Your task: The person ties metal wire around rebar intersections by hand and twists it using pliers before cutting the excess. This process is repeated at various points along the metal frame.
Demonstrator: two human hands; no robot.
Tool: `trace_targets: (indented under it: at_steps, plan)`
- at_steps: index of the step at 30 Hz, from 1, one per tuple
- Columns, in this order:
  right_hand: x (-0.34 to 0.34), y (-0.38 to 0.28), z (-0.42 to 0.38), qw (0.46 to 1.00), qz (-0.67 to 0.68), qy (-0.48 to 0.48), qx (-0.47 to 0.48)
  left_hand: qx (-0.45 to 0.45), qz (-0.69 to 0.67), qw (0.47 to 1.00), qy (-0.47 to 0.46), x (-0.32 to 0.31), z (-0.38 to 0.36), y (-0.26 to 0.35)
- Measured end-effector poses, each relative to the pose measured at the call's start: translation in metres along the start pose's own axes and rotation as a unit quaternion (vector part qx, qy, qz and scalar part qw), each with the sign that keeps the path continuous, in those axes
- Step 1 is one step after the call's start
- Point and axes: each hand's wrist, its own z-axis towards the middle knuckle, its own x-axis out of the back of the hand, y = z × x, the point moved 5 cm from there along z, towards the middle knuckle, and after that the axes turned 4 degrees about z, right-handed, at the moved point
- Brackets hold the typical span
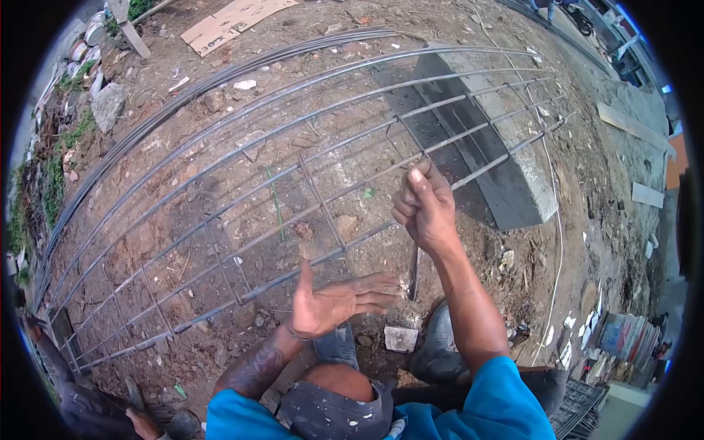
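Note:
My left hand (334, 302) is open above the ground, thumb raised and fingers stretched to the right, slightly blurred. Closed in a fist with the thumb on top, my right hand (427, 204) is over the near side of a rebar cage (323, 205). A dark slim metal tool (414, 275) shows below that fist and appears to be held in it; its upper part is hidden. Long bars and rectangular stirrups (233, 264) make up the cage. Its right part lies across a grey concrete block (484, 139).
Loose rebar (220, 81) curves along the far side. A marked board (235, 23) lies at the back. At lower left, another person's hand (143, 424) shows near the cage. A broken block (400, 339) lies by my boots (440, 348); a white cord (559, 242) runs right.

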Motion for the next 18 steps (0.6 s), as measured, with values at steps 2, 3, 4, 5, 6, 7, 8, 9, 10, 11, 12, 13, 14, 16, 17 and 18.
trace_targets:
  at_steps: [2, 3, 4, 5, 6, 7, 8, 9, 10, 11, 12, 13, 14, 16, 17, 18]
  plan:
    - [-0.009, 0.006, -0.007, 0.999, -0.009, -0.02, -0.042, 0.245, -0.206, 0.947, -0.027, 0.002, 0.017, 0.013]
    - [-0.016, 0.011, -0.01, 0.996, -0.016, -0.065, -0.059, 0.312, -0.201, 0.928, -0.048, 0.003, 0.026, 0.008]
    - [-0.024, 0.013, -0.009, 0.99, -0.026, -0.114, -0.072, 0.306, -0.197, 0.93, -0.048, -0.002, 0.033, 0.006]
    - [-0.027, 0.012, -0.011, 0.988, -0.06, -0.115, -0.078, 0.366, -0.097, 0.921, -0.088, -0.009, 0.038, -0.002]
    - [-0.026, 0.012, -0.014, 0.988, -0.063, -0.115, -0.076, 0.422, 0.004, 0.898, -0.127, -0.014, 0.04, -0.01]
    - [-0.024, 0.013, -0.015, 0.989, -0.064, -0.11, -0.074, 0.42, 0.008, 0.898, -0.129, -0.019, 0.043, -0.016]
    - [-0.022, 0.013, -0.016, 0.99, -0.063, -0.104, -0.073, 0.404, 0.053, 0.909, -0.085, -0.019, 0.044, -0.026]
    - [-0.022, 0.01, -0.016, 0.994, -0.06, -0.058, -0.066, 0.386, 0.097, 0.917, -0.041, -0.019, 0.042, -0.037]
    - [-0.024, 0.006, -0.016, 0.994, -0.061, -0.057, -0.065, 0.367, 0.139, 0.92, 0.003, -0.019, 0.04, -0.044]
    - [-0.019, 0.002, -0.016, 0.996, -0.073, 0.007, -0.055, 0.289, 0.216, 0.933, 0.01, -0.022, 0.041, -0.044]
    - [-0.013, 0.0, -0.017, 0.993, -0.084, 0.071, -0.045, 0.291, 0.216, 0.932, 0.01, -0.026, 0.035, -0.055]
    - [-0.007, -0.004, -0.013, 0.989, -0.055, 0.136, 0.001, 0.157, 0.318, 0.931, 0.087, -0.023, 0.031, -0.053]
    - [-0.001, -0.01, -0.01, 0.971, -0.032, 0.232, 0.051, 0.021, 0.408, 0.898, 0.162, -0.024, 0.021, -0.048]
    - [0.011, -0.006, -0.001, 0.95, 0.061, 0.302, 0.055, -0.009, 0.393, 0.893, 0.219, -0.019, 0.012, -0.049]
    - [0.011, 0.0, 0.006, 0.95, 0.064, 0.301, 0.053, -0.068, 0.441, 0.862, 0.242, -0.015, 0.009, -0.045]
    - [0.01, 0.012, 0.011, 0.943, 0.104, 0.315, 0.026, -0.125, 0.486, 0.824, 0.264, -0.015, 0.005, -0.039]
